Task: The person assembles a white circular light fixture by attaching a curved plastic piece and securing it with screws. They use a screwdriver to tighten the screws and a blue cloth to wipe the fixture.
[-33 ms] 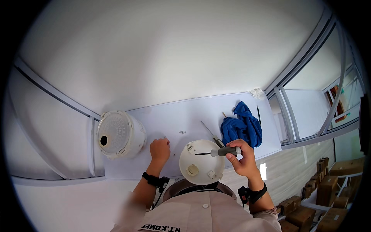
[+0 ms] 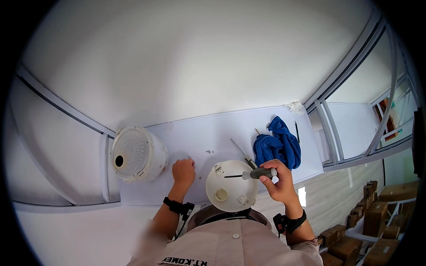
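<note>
Apparently unchanged from the earlier frame, the screwdriver [image 2: 259, 173] lies across the right hand [image 2: 282, 181], its thin dark shaft pointing left above a white disc [image 2: 233, 191]. The right fingers are closed around its smooth, two-tone grey handle. The disc looks like matte plastic, round, with a raised ring and small rim fittings, at the near edge of the pale table [image 2: 191, 133]. Beyond it lie a second screwdriver [image 2: 238, 146] and a crumpled blue cloth [image 2: 286, 144]. The left hand [image 2: 183, 172] rests curled, knuckles forward; whether it grips anything, I cannot tell. Farther left, a ribbed white tub [image 2: 133, 153] leans.
</note>
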Demonstrator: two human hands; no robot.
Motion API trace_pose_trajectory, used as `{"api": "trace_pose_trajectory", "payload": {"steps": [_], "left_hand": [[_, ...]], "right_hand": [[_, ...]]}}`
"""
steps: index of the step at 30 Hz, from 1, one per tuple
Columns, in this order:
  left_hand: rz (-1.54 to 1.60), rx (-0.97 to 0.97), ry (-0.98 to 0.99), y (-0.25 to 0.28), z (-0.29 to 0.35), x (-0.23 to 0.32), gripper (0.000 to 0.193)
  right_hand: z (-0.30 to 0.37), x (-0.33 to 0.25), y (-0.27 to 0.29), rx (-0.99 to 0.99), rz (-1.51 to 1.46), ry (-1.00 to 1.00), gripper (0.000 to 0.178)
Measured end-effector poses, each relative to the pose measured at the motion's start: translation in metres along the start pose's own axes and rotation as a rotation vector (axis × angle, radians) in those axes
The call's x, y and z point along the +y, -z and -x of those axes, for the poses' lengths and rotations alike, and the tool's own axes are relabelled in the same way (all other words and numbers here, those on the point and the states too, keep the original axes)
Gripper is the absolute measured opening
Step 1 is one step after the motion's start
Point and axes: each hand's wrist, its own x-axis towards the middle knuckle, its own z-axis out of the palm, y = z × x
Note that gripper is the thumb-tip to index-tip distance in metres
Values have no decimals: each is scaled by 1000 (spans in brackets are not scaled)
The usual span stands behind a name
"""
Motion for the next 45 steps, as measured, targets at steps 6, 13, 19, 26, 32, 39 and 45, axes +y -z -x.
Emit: {"api": "trace_pose_trajectory", "payload": {"steps": [6,13,19,26,32,39,45], "left_hand": [[458,70,-8,15,-2,12,15],[1582,-424,176,29,-1,40,14],[2169,-626,255,33,15,62,11],[2274,-579,269,34,14,67,12],[2226,-469,312,31,11,70,13],[2233,-361,386,26,8,68,13],[2240,-359,403,23,8,67,12]], "right_hand": [[2,6,7,-31,15,-25,34],[0,3,-2,173,-230,-12,34],[4,9,-4,247,-363,-79,35],[6,15,-5,282,-377,-92,36],[-3,12,-1,186,-74,108,36],[-10,-3,4,16,168,187,34],[-8,2,2,80,139,144,35]]}}
